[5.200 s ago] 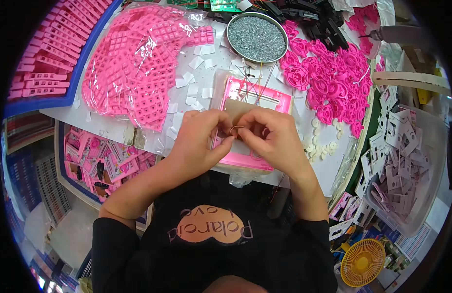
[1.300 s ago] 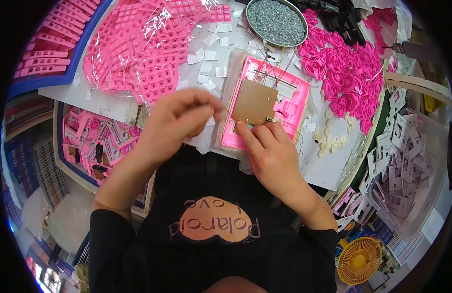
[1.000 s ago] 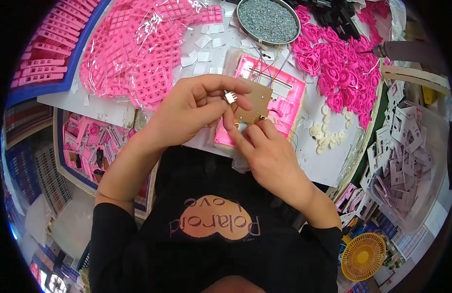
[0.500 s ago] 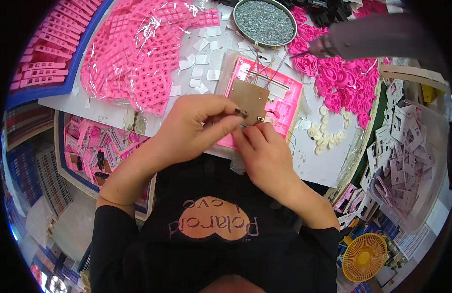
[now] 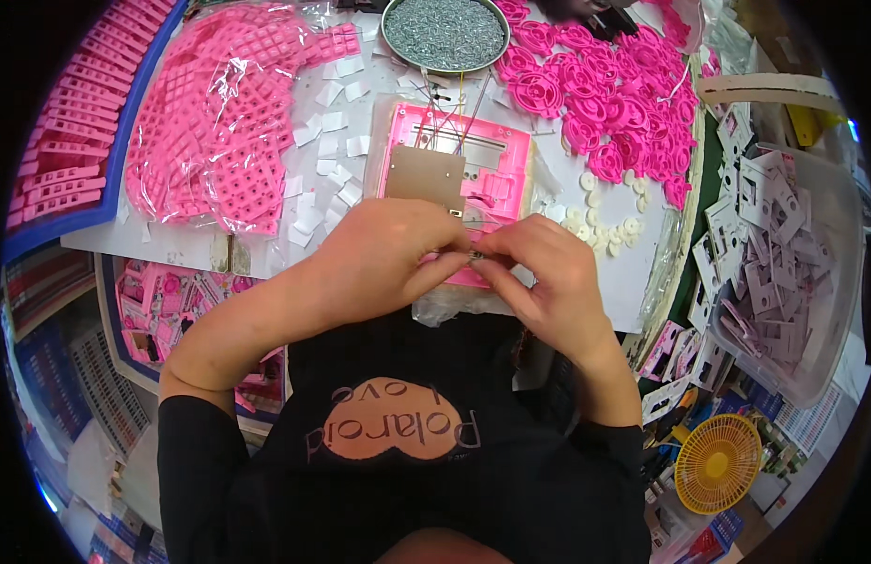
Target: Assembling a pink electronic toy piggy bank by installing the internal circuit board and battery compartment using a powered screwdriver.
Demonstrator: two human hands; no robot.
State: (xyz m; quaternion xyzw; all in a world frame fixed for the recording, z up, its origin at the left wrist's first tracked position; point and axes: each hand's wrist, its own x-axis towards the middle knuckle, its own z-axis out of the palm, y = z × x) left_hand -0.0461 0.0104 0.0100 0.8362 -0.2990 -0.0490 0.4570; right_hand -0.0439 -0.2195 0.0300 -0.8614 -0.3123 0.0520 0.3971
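A pink plastic housing (image 5: 510, 150) lies on the worktable with a brown circuit board (image 5: 426, 177) across its left part. Thin wires (image 5: 442, 117) run over the housing's far side. My left hand (image 5: 388, 252) is closed in a pinch over the housing's near edge. From the other side my right hand (image 5: 553, 277) pinches too, and the fingertips of both meet at a small dark part (image 5: 475, 255). Its exact kind is mostly hidden by the fingers.
Beyond the housing stands a round dish of small metal screws (image 5: 445, 33). Bagged pink parts (image 5: 214, 113) lie left, beside a blue tray (image 5: 125, 179). Pink ring-shaped parts (image 5: 604, 94) and white discs (image 5: 595, 221) lie right. A clear bin (image 5: 825, 310) and yellow fan (image 5: 717, 463) are farther right.
The whole view has shifted. My left hand has come nearer to me from the board's edge with the dark part, and my right fingertips now meet it. The dark hanging tool has left its earlier place.
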